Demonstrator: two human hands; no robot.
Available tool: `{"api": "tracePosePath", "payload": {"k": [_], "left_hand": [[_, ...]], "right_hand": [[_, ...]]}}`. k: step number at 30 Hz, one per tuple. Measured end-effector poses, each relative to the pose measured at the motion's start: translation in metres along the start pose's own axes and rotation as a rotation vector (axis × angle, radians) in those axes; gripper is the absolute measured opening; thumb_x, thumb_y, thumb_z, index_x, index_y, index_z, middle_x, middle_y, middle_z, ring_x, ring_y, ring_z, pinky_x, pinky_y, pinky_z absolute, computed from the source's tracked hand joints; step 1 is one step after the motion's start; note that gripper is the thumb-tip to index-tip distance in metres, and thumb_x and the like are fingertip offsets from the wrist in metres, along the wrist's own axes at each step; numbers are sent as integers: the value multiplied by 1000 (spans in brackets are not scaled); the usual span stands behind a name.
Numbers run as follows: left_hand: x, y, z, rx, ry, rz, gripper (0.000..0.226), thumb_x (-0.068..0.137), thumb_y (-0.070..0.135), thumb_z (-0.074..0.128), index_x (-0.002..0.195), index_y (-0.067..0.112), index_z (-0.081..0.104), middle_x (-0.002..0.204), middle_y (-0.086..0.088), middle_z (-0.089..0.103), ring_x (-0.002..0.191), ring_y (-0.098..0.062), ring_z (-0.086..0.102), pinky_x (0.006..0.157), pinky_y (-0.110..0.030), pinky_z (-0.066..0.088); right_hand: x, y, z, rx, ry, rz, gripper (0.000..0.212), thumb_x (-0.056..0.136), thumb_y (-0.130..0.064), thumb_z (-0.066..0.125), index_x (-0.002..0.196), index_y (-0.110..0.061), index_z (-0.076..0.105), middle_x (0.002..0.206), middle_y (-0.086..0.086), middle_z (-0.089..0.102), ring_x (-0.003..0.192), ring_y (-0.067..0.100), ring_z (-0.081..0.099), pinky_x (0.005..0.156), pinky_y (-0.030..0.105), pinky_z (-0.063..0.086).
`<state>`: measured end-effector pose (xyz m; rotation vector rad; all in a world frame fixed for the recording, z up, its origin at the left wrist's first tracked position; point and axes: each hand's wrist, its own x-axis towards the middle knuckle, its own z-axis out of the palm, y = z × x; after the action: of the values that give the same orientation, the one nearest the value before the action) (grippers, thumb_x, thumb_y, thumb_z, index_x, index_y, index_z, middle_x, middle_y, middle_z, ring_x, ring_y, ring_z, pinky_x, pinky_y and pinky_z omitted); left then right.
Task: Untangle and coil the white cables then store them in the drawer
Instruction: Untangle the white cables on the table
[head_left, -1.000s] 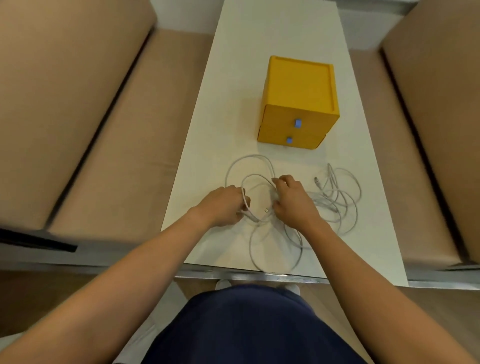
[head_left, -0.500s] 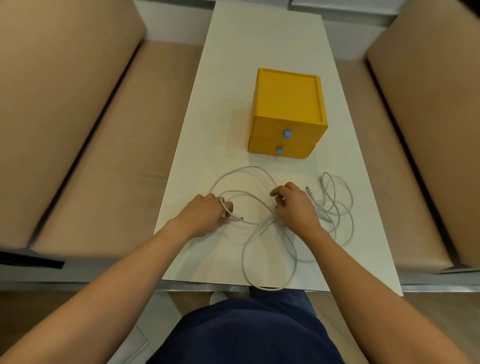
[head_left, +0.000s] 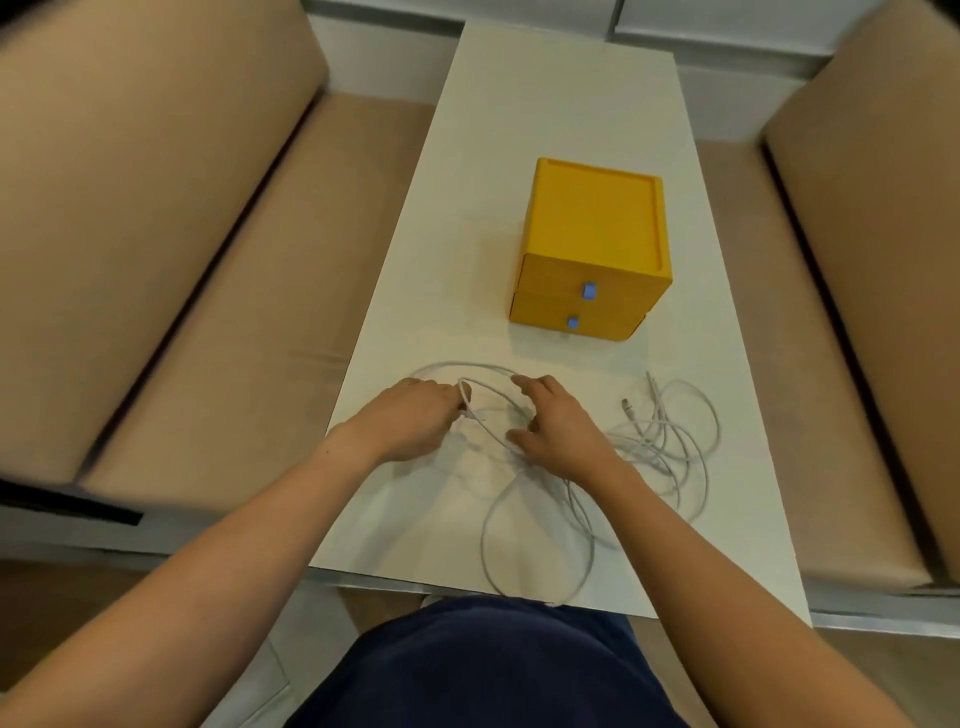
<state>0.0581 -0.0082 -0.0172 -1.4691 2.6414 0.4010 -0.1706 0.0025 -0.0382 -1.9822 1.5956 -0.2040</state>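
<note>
Cables (head_left: 483, 540), white and tangled, are lying on the table's (head_left: 545, 156) near end, before the yellow drawer unit (head_left: 592, 228), whose 2 drawers are sitting closed. Left hand (head_left: 410, 421) is pinching 1 strand; right hand (head_left: 561, 431) is resting loosely spread on the loops.

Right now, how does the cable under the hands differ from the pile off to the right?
The near cable lies in wide, open loops reaching the front edge of the table; the right pile is a tighter tangle. The left hand pinches the near cable and the right hand arches over it; the right pile is untouched. Both are white, uncoiled and outside the yellow drawer box, whose drawers are shut.
</note>
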Motion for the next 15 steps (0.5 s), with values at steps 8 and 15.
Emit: {"api": "tracePosePath", "payload": {"k": [8,15], "left_hand": [[-4,-9,-12,-97,13,6,25,105,26,45,116,25,67,112,2,69,108,-23,59,85,-35,44],[-2,-36,-14,-166,147,-236,24,108,23,41,113,11,61,102,-6,65,97,-33,60,81,-44,48]], "right_hand": [[22,-6,11,-91,-58,-35,49,105,-47,46,149,-25,46,135,6,50,120,29,57,94,39,46],[-2,5,-2,-232,-252,-246,61,92,-71,52,140,-33,55,144,-11,50,126,15,48,98,35,46]]}}
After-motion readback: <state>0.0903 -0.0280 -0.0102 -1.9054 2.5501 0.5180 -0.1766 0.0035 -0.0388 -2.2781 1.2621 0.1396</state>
